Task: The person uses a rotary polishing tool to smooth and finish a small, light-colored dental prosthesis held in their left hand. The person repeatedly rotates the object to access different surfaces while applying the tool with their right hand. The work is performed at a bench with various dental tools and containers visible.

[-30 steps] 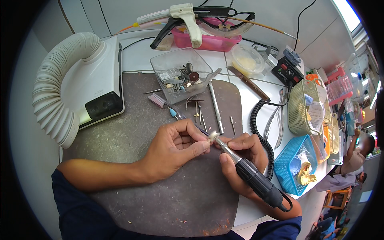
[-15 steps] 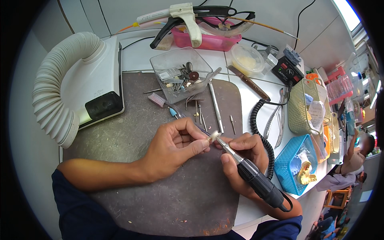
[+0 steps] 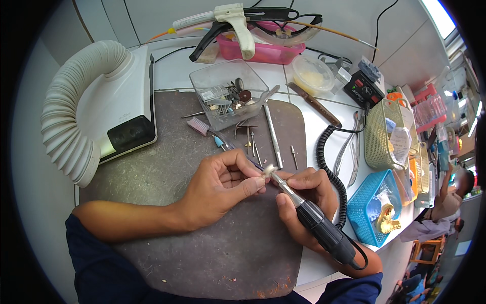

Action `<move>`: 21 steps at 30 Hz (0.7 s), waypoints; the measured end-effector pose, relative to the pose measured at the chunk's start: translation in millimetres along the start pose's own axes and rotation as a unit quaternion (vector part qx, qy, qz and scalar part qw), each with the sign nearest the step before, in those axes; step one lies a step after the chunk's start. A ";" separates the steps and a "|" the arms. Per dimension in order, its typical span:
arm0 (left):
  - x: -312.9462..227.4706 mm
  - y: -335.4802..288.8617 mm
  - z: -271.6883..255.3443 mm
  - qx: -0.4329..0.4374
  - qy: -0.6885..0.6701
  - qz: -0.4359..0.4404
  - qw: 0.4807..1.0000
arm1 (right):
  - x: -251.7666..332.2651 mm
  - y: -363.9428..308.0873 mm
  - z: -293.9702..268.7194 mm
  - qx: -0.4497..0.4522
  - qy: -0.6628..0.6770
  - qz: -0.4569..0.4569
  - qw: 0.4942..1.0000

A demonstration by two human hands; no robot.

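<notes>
Over a scuffed grey-brown mat (image 3: 202,258), gripping in the right hand (image 3: 316,190), with thumb and fingers closed around the metal nose, a rotary handpiece (image 3: 326,230), black and cylindrical behind, silver and tapered in front; slanting along its long axis from a corded rear end at lower right to a nose pointing up and left, toward the left hand (image 3: 217,190). Pinching between that hand's thumb and index finger, with the others curled in, a tiny cream-white piece (image 3: 269,171), blurred and half covered right at the handpiece's tip, with a long axis too hidden to tell
</notes>
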State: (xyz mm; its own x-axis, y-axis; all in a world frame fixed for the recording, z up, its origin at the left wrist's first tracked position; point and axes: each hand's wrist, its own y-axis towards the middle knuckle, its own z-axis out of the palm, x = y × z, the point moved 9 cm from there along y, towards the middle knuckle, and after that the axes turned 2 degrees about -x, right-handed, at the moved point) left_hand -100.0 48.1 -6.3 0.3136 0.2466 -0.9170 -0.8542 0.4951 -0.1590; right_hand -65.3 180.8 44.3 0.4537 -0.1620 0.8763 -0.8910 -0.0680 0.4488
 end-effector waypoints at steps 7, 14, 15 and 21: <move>0.1 0.2 0.0 0.004 0.000 0.008 1.000 | -3.9 -2.1 -2.6 -0.008 -0.015 0.001 1.000; 0.6 0.9 -2.0 0.001 0.013 0.015 1.000 | -4.8 -2.6 -2.6 -0.009 0.009 0.012 1.000; 1.1 0.8 -2.4 0.001 0.013 0.012 1.000 | -4.7 -2.5 -2.1 -0.005 0.009 0.010 1.000; 1.5 0.8 -2.1 -0.008 -0.015 0.017 1.000 | -0.3 -2.5 -0.2 0.014 0.016 -0.018 1.000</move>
State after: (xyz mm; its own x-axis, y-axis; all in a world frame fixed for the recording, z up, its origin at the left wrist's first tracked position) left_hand -101.1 47.2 -8.6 0.2957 0.2881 -0.9108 -0.8712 0.4725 -0.1334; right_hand -63.2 181.3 43.0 0.4851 -0.1267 0.8652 -0.8740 -0.1013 0.4752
